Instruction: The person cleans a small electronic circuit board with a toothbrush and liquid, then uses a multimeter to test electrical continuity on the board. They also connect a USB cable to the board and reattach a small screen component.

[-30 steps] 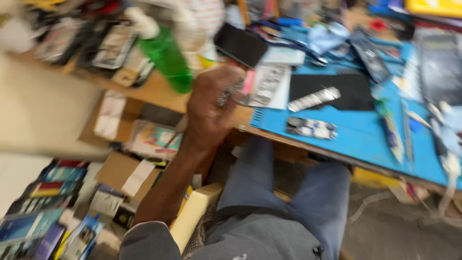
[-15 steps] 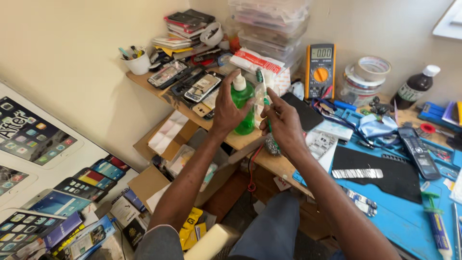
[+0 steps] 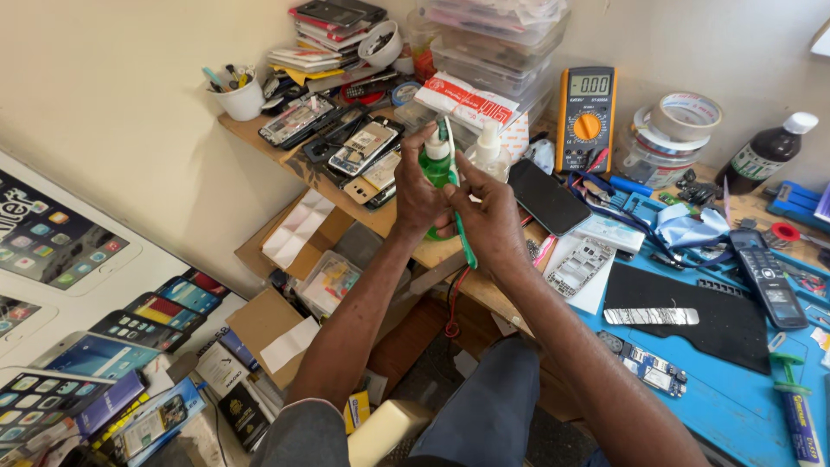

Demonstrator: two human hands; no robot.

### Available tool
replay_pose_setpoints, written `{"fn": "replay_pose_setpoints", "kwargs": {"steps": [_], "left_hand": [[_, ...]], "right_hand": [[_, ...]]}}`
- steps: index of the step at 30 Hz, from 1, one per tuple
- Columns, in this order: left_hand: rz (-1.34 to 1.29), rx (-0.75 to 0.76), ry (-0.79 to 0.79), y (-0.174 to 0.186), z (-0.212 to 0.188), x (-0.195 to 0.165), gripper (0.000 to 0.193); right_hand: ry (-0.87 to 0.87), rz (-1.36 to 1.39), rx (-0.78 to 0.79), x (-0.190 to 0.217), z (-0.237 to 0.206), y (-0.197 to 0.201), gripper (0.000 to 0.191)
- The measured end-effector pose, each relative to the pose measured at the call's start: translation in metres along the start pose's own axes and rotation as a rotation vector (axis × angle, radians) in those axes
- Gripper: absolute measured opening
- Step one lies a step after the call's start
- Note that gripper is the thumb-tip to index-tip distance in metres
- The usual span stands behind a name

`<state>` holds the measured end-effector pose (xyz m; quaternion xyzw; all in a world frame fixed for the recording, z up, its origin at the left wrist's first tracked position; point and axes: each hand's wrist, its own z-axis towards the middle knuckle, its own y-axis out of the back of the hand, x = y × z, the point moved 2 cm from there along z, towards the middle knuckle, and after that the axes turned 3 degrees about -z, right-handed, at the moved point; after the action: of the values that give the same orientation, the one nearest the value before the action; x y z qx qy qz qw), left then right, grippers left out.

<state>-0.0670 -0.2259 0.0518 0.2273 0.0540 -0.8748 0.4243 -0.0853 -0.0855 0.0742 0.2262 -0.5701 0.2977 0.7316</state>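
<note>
Green spray bottle (image 3: pixel 435 173) sat held above the near edge of the wooden workbench (image 3: pixel 259 134), the left hand (image 3: pixel 418 195) wrapped tight around its translucent plastic body. Half a second earlier that hand had gripped the bottle lower and further left; it now stood raised and upright, its white nozzle level with the fingers of both hands. The right hand (image 3: pixel 489 216) had closed in beside it, pinching a slim green-handled brush (image 3: pixel 460 225) whose shaft ran down and out below the palm, its pale head up against the nozzle. By that shift, the work looked to be at wetting the brush tip.

Beside the hands, a second white-capped bottle (image 3: pixel 488 151) stood on the bench, and a glossy black phone (image 3: pixel 547 196) lay flat just right of it. Further right spread a blue rubbery mat (image 3: pixel 735 406) bearing a small circuit board (image 3: pixel 648 367) and a matte black pad (image 3: pixel 692 320). At the back stood a yellow multimeter (image 3: pixel 587 117), rolls of tape (image 3: pixel 683 117), a dark brown bottle (image 3: pixel 765 154), and a white cup of pens (image 3: pixel 238 97).
</note>
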Motion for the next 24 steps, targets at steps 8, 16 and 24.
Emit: {"fn": "replay_pose_setpoints", "kwargs": {"steps": [8, 16, 24], "left_hand": [[-0.004, 0.017, 0.016, -0.003, -0.002, 0.002, 0.085], [0.029, 0.006, -0.041, -0.003, 0.001, -0.003, 0.086], [0.042, 0.007, -0.061, 0.000, 0.010, -0.021, 0.085]], "right_hand": [[-0.017, 0.028, -0.020, 0.008, 0.000, -0.002, 0.058], [0.032, -0.101, -0.054, 0.016, -0.009, -0.009, 0.061], [0.009, -0.089, -0.078, 0.004, -0.008, -0.011, 0.060]]}}
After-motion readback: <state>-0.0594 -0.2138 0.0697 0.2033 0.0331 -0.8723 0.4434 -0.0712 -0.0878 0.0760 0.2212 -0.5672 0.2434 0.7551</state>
